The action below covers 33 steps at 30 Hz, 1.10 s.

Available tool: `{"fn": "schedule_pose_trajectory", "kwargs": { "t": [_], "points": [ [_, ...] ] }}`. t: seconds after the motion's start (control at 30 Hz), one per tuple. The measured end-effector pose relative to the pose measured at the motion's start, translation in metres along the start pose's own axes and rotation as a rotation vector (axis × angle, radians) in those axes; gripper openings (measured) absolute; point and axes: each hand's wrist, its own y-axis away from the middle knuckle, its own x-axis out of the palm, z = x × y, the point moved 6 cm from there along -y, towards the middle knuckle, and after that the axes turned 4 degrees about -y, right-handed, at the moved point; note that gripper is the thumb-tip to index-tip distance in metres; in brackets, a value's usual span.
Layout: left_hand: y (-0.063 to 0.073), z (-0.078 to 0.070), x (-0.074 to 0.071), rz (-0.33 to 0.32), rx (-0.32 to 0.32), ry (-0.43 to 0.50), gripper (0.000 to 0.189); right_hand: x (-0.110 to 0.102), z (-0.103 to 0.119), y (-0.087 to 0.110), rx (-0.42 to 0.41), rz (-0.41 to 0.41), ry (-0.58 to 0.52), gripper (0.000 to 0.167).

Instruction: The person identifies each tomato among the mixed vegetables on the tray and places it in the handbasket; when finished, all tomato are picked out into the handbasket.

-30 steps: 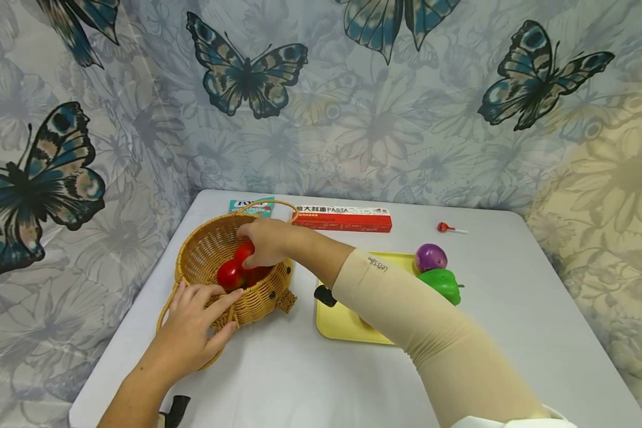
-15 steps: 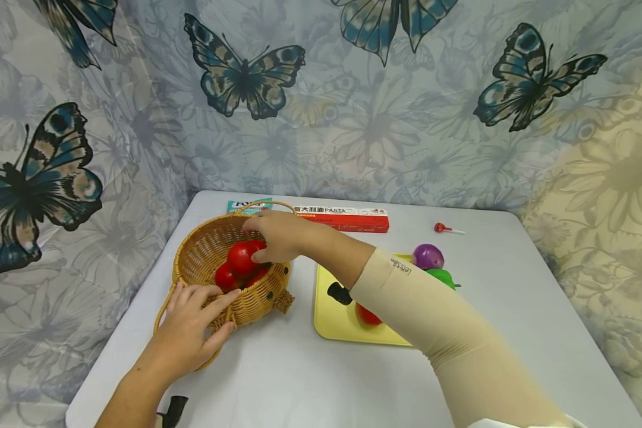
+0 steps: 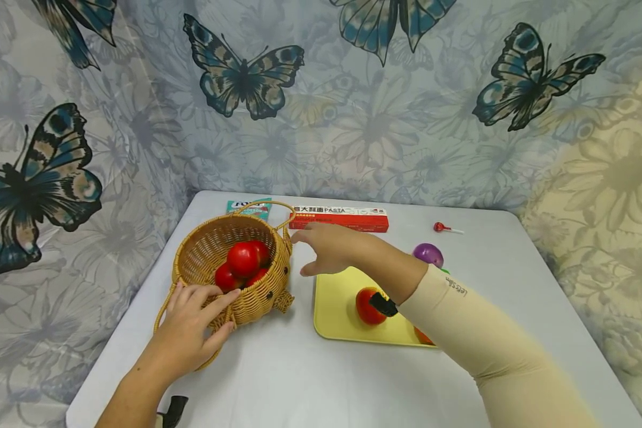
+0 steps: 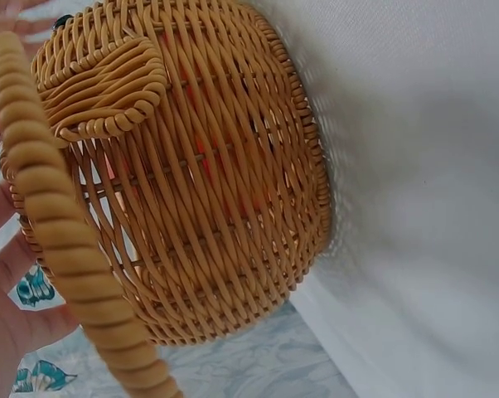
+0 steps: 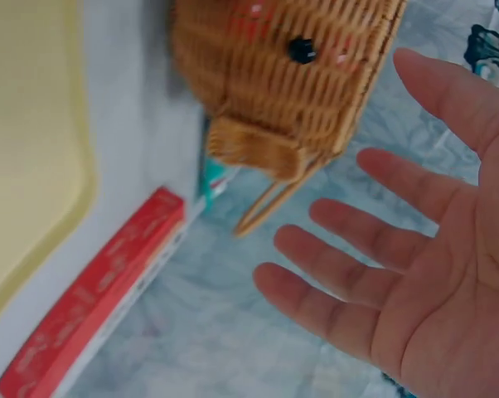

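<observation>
My left hand [image 3: 195, 321] rests with spread fingers on the near rim of a wicker basket [image 3: 200, 252], thumb on the outer wall. In the left wrist view the fingers show at the left edge, behind the thick wicker handle [image 4: 63, 240]. Several shiny, round red fruits [image 3: 243, 259] are piled inside the basket. My right hand [image 3: 329, 246] is in the air just right of the basket, holding nothing; in the right wrist view its fingers are extended and spread. Under the right forearm, a yellow tray [image 3: 331, 324] carries another red fruit [image 3: 368, 309] and a partly hidden orange-red thing [image 3: 422, 336].
Along the back of the white table lie a red pasta box [image 3: 348, 223] and a teal packet [image 3: 262, 211]. A red lollipop [image 3: 441, 227] is at the back right. A purple onion-like ball [image 3: 428, 254] shows beside the right forearm; a green pepper is mostly hidden by it.
My right hand has let go of a red fruit, now on top of the pile in the basket, and moved out to the right with its fingers spreading. The left hand has stayed put.
</observation>
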Motion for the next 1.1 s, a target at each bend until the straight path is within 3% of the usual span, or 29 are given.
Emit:
{"fn": "schedule_pose_trajectory", "kwargs": {
  "t": [0.47,0.9,1.1],
  "points": [
    [0.001,0.001,0.001,-0.011,0.010,0.013,0.053,0.052,-0.072,0.047,0.181,0.099,-0.124,0.071],
    [0.001,0.002,0.001,-0.018,0.014,0.020,0.053,0.087,-0.098,0.066,0.311,0.191,-0.219,0.077],
    [0.001,0.002,0.001,-0.018,0.014,0.021,0.053,0.094,-0.101,0.067,0.301,0.200,-0.243,0.072]
  ]
}}
